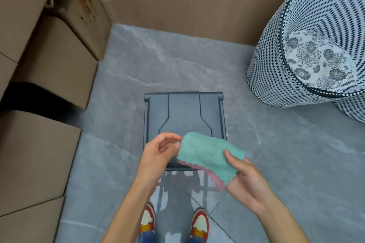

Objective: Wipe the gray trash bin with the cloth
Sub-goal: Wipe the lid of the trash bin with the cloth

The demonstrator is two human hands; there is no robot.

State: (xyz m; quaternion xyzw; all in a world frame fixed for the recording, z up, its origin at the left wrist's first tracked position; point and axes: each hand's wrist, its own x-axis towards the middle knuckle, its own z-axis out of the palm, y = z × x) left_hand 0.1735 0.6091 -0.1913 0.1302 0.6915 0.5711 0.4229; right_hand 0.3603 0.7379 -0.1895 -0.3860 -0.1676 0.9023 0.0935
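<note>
No legible text — none anywhere.

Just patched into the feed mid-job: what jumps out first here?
A teal cloth held between both hands, left hand and right hand, over the closed gray bin at centre. At right stands a big patterned hamper; red shoes at the bottom.

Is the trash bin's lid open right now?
No, the gray trash bin has its lid shut flat, while both hands hold the cloth above its near edge.
</note>
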